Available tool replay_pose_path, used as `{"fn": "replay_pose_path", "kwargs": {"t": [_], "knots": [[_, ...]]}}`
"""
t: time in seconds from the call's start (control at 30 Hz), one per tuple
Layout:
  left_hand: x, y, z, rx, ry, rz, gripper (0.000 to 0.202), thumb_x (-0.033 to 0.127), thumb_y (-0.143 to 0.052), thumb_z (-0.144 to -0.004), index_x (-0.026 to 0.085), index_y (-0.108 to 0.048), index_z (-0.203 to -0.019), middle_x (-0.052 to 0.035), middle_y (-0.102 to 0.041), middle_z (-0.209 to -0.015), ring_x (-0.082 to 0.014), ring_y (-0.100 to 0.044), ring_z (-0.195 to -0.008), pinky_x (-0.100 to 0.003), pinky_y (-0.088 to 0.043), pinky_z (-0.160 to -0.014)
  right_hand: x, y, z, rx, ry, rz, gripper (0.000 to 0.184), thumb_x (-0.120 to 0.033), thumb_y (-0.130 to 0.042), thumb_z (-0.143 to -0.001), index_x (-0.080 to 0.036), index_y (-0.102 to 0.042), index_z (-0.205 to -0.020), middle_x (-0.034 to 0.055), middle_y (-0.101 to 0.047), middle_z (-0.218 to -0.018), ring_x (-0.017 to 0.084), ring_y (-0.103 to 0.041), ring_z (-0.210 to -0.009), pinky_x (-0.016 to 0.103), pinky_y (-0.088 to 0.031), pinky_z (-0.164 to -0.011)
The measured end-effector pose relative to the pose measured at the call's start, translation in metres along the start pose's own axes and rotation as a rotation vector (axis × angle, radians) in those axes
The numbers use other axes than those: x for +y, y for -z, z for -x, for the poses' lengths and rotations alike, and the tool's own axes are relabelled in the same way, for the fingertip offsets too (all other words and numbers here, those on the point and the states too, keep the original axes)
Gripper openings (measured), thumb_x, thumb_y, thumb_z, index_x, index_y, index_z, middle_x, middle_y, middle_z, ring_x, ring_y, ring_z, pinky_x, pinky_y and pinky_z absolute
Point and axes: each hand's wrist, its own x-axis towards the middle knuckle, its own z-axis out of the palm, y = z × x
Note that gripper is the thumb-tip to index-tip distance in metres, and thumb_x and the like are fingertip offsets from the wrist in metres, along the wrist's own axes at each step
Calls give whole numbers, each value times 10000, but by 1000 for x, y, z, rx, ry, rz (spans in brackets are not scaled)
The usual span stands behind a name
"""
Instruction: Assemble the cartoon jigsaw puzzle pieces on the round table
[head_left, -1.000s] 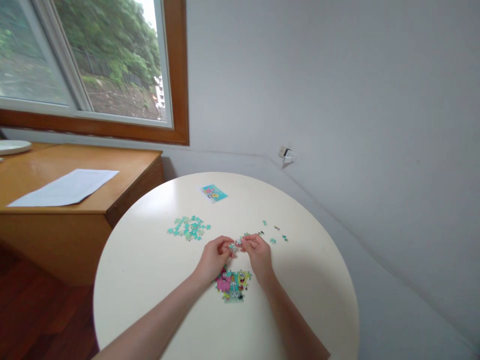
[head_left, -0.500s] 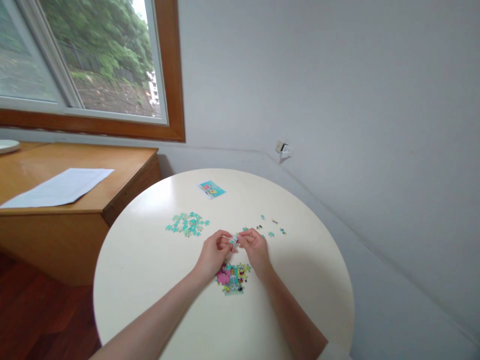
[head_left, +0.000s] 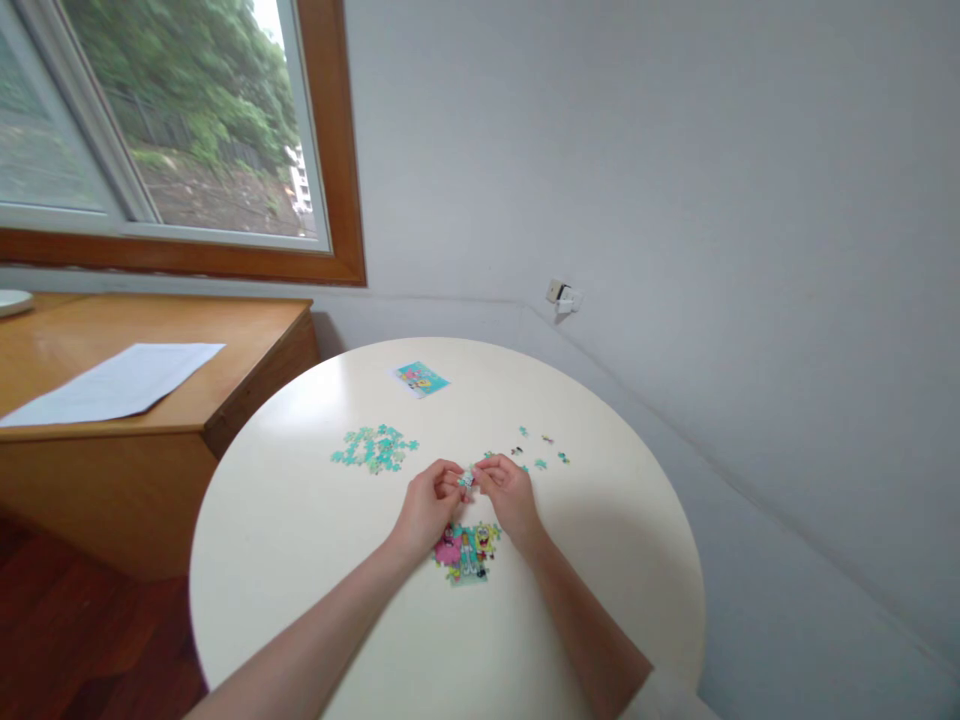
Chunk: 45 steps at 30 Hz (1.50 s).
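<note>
Between my two hands, above the table, are small white and teal jigsaw puzzle pieces [head_left: 466, 480]; whether they are joined I cannot tell. My left hand [head_left: 431, 497] pinches them from the left, fingers closed. From the right, my right hand [head_left: 508, 490] grips them between thumb and fingers. Just below the hands lies a partly joined puzzle [head_left: 468, 552] with a pink figure, a yellow figure and a figure in the middle. My left wrist is close to its left edge.
A heap of teal puzzle pieces [head_left: 375, 448] lies left of my hands. Several loose pieces [head_left: 541, 465] are scattered to the right. Farther back on the round white table [head_left: 300, 560] is a picture card [head_left: 421, 379]. A wooden cabinet [head_left: 255, 340] with paper [head_left: 127, 380] stands at the left.
The camera view has shifted slightly. Both hands keep their pinch on the puzzle pieces in nearly the same place; the pieces are tilted a little differently.
</note>
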Motion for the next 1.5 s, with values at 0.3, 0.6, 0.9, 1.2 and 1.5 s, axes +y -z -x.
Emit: {"fn": "replay_pose_path", "kwargs": {"t": [0.3, 0.6, 0.9, 1.2, 1.5], "knots": [[3, -1, 2, 2, 3, 9, 162, 172, -588, -614, 159, -554, -772, 12, -616, -604, -119, -608, -560, -191, -425, -499, 1, 0, 0, -27, 19, -46, 331, -424, -757, -537, -185, -560, -653, -18, -601, -555, 124, -573, -537, 256, -466, -568], [3, -1, 2, 2, 7, 11, 159, 156, -580, -605, 159, -557, -761, 11, -615, -604, -116, -598, -561, -194, -420, -511, 4, 1, -2, -41, 23, -50, 316, -412, -746, -551, -186, -555, -663, -31, -577, -524, 115, -546, -505, 251, -451, -542], [1, -1, 1, 5, 1, 0, 151, 150, -570, -594, 156, -563, -745, 13, -603, -578, -116, -579, -549, -197, -409, -508, 7, 1, -2, -45, 59, -15, 264, -386, -707, -603, -189, -547, -678, -29, -580, -538, 119, -555, -519, 250, -451, -546], [4, -1, 2, 10, -4, -2, 168, 138, -550, -574, 156, -569, -740, 31, -584, -549, -100, -552, -524, -190, -406, -505, 10, 0, -2, -56, 78, 12, 234, -365, -677, -628, -195, -527, -687, -33, -569, -546, 120, -548, -525, 242, -431, -530], [6, 0, 2, -11, 9, -6, 192, 165, -573, -571, 162, -565, -763, 32, -586, -552, -102, -559, -527, -193, -407, -502, 9, 2, -2, -77, 72, 19, 234, -368, -669, -639, -193, -524, -695, -36, -573, -539, 113, -543, -526, 238, -425, -532]]}}
